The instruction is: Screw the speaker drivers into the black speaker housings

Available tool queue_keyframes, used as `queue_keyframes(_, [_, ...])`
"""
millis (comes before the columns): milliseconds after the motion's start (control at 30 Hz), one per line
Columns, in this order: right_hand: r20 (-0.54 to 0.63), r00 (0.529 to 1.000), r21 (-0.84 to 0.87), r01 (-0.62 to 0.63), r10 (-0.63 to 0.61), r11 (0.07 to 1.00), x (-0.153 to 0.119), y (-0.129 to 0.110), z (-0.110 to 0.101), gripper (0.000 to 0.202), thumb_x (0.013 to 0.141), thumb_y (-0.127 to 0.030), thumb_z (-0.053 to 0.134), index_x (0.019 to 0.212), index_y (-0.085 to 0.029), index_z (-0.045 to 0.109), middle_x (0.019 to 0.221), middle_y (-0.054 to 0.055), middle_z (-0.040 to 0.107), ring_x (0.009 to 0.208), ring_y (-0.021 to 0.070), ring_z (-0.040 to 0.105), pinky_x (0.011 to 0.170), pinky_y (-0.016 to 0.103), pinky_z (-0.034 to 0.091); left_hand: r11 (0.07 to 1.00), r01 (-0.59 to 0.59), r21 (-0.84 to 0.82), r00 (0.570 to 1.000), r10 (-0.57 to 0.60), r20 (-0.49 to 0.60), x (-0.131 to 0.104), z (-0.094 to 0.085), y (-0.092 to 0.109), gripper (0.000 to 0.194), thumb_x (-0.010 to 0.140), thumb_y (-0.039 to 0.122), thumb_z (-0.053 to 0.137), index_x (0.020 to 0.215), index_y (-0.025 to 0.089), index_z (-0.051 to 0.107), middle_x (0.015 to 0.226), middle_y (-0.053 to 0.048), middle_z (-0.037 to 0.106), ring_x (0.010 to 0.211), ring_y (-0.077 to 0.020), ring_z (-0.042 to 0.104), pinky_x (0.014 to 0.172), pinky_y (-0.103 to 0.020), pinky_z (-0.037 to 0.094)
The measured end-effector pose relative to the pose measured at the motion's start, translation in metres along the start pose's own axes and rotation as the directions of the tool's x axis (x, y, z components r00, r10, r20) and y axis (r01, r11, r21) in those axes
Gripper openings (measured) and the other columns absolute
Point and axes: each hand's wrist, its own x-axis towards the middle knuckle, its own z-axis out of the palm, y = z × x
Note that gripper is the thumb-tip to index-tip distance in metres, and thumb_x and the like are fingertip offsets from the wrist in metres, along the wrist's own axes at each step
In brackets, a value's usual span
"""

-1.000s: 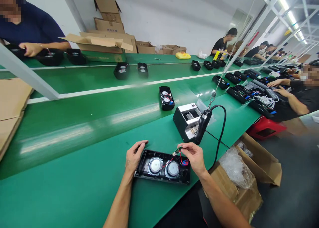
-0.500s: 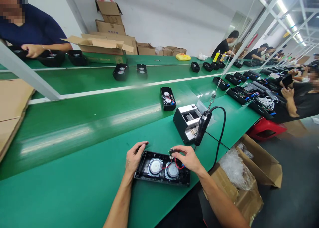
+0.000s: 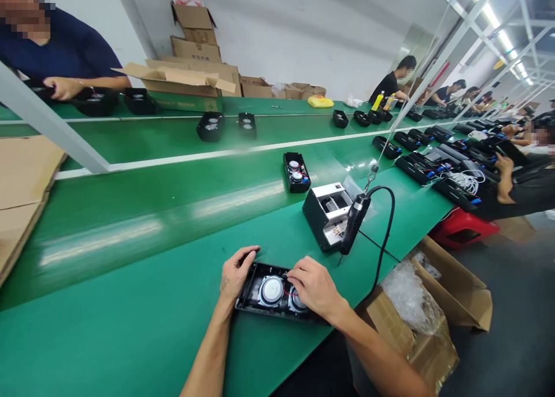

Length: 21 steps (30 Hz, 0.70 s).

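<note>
A black speaker housing (image 3: pixel 249 297) lies on the green bench in front of me, its inside facing up. One round speaker driver (image 3: pixel 272 290) shows fully; the second driver (image 3: pixel 295 300) is partly behind my right hand. My left hand (image 3: pixel 236 273) grips the housing at its left end, thumb along the rim. Over the far side of the housing, my right hand (image 3: pixel 315 286) has its fingertips pinched at the inner wall. The small circuit board it held is now hidden behind the fingers. A bit of red wire (image 3: pixel 289 293) runs between the drivers.
A screwdriver (image 3: pixel 355 221) hangs on a cable beside a screw feeder (image 3: pixel 332 209). Another speaker housing (image 3: pixel 297 173) sits beyond. Open cardboard boxes (image 3: pixel 459 287) with plastic stand at right. Several co-workers sit along the line; one person (image 3: pixel 65 50) works at the upper left.
My right hand has moved slightly left and down into the housing with the small circuit board, and now covers the right driver. My left hand keeps its grip.
</note>
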Motion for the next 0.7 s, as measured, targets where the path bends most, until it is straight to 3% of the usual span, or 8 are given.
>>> queue_keyframes(233, [-0.120, 0.993, -0.094, -0.003, -0.008, 0.996, -0.001, 0.000, 0.008, 0.008, 0.095, -0.019, 0.079, 0.091, -0.023, 0.074, 0.082, 0.001, 0.078, 0.076, 0.0210, 0.065, 0.070, 0.037, 0.049, 1.000, 0.012, -0.008, 1.000, -0.012, 0.001, 0.000, 0.001, 0.001, 0.050, 0.082, 0.066, 0.067, 0.098, 0.022, 0.083, 0.112, -0.010, 0.085, 0.110, -0.0306, 0.077, 0.107, -0.045, 0.057])
queue_keyframes(367, [-0.133, 0.991, 0.067, -0.008, 0.017, 0.998, -0.001, 0.000, 0.003, 0.009, 0.096, -0.021, 0.078, 0.088, -0.022, 0.075, 0.085, 0.003, 0.080, 0.077, 0.0204, 0.069, 0.073, 0.035, 0.055, 1.000, 0.018, -0.017, 1.000, -0.018, -0.003, 0.000, 0.000, 0.000, 0.050, 0.081, 0.066, 0.069, 0.097, 0.022, 0.083, 0.111, -0.010, 0.085, 0.109, -0.0310, 0.077, 0.108, -0.046, 0.056])
queue_keyframes(467, [-0.179, 0.973, 0.302, -0.088, 0.147, 0.949, -0.004, 0.008, -0.012, 0.008, 0.098, -0.027, 0.075, 0.092, -0.022, 0.077, 0.093, 0.006, 0.081, 0.087, 0.0209, 0.075, 0.083, 0.034, 0.061, 0.999, 0.021, -0.037, 1.000, -0.022, -0.010, -0.001, 0.001, 0.001, 0.050, 0.080, 0.067, 0.070, 0.096, 0.022, 0.083, 0.109, -0.010, 0.085, 0.108, -0.0308, 0.077, 0.108, -0.046, 0.056])
queue_keyframes(567, [-0.196, 0.934, 0.373, -0.211, 0.299, 0.904, -0.016, 0.025, -0.027, 0.011, 0.098, -0.029, 0.071, 0.101, -0.022, 0.079, 0.105, 0.009, 0.083, 0.099, 0.0238, 0.077, 0.094, 0.038, 0.063, 0.997, 0.033, -0.071, 0.999, -0.035, -0.024, 0.000, 0.003, 0.003, 0.049, 0.077, 0.067, 0.074, 0.094, 0.022, 0.083, 0.106, -0.010, 0.085, 0.107, -0.0311, 0.077, 0.107, -0.047, 0.057])
queue_keyframes(700, [-0.008, 0.897, 0.417, -0.398, 0.441, 0.817, -0.043, 0.048, -0.034, 0.027, 0.096, -0.037, 0.071, 0.117, -0.022, 0.081, 0.114, 0.010, 0.084, 0.102, 0.0271, 0.080, 0.098, 0.042, 0.063, 0.988, 0.056, -0.145, 0.996, -0.067, -0.067, 0.007, -0.002, 0.011, 0.051, 0.072, 0.065, 0.080, 0.097, 0.021, 0.082, 0.100, -0.010, 0.084, 0.104, -0.0314, 0.077, 0.106, -0.049, 0.059])
